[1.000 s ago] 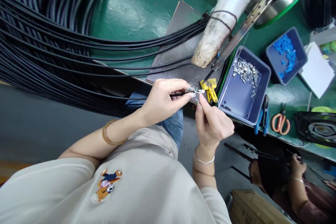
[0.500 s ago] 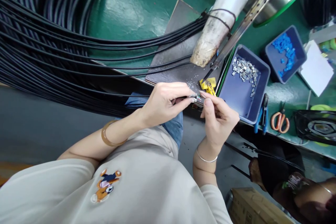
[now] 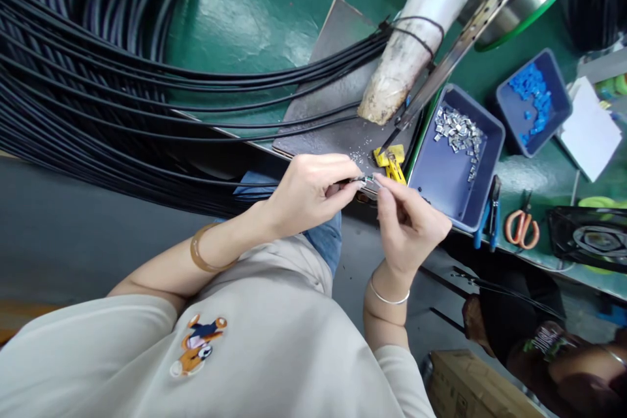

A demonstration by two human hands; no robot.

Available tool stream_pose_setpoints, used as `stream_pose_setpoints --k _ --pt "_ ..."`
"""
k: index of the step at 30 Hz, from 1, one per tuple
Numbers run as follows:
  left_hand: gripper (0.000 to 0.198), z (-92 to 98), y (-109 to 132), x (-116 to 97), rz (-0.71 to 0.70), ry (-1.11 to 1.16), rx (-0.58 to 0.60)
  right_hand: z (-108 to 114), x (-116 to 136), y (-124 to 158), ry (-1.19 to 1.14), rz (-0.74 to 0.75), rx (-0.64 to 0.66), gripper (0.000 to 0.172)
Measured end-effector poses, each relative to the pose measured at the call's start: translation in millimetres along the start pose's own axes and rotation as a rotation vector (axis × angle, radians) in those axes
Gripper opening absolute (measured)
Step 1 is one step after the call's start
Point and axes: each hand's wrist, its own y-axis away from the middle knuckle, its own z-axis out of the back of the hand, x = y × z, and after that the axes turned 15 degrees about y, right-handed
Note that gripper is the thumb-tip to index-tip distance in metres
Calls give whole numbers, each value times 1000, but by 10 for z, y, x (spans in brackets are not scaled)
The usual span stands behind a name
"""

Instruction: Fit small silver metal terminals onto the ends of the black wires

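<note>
My left hand (image 3: 313,191) is closed, pinching a black cable (image 3: 259,184) close to its end, the rest of which trails off to the left. Fine coloured wires (image 3: 365,179) stick out past my left fingertips. My right hand (image 3: 410,222) has thumb and forefinger pressed together at the tips of these wires; what lies between them is mostly hidden and too small to make out clearly. Just beyond my fingers a yellow stripping tool (image 3: 392,162) lies on a grey board (image 3: 323,137), beside white scraps.
A blue-grey bin (image 3: 438,192) holds small metal pieces; another bin (image 3: 509,127) has blue parts. Blue-handled pliers (image 3: 486,215) and orange-handled scissors (image 3: 522,228) lie at the table edge. A wrapped post (image 3: 406,59) overhangs the board. Cable bundles (image 3: 98,65) fill the left; another person (image 3: 519,313) sits at right.
My right hand has shifted slightly right, its thumb and forefinger closing nearer together at the wire tips. My left hand keeps its pinch on the cable with little movement.
</note>
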Motion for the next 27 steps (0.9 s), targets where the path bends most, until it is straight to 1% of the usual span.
stream_pose_setpoints --k 2,3,7,9,12,14,16,18,19,21,24,27 --pt "13 0 1 1 -11 12 11 -13 -6 2 -56 -64 -9 26" --pt "13 0 1 3 -20 12 15 -18 -7 -1 -69 -73 0 26" --pt "13 -1 1 19 -31 -15 26 -20 0 -24 -67 -33 62 20" --pt "13 0 4 27 -14 -13 25 -17 9 -27 -47 -2 51 19" --pt "12 5 7 26 55 13 4 -19 27 -17 11 28 31 18" --pt "11 13 5 15 108 50 -12 -25 39 -10 -13 -31 37 13" --pt "11 25 -1 0 141 93 -17 -27 50 -8 -105 -159 19 12" --pt "11 37 -7 -12 140 115 -10 -23 62 -14 -202 -290 -22 14" --pt "12 41 -8 -14 131 117 -5 -18 70 -19 -234 -332 -29 13" --pt "14 41 -6 -11 103 106 3 -9 92 -27 -250 -354 21 13" --pt "16 28 7 1 49 70 6 -4 128 -30 -197 -309 137 11" --pt "15 23 16 -5 22 87 2 -4 142 -25 -212 -299 181 11"
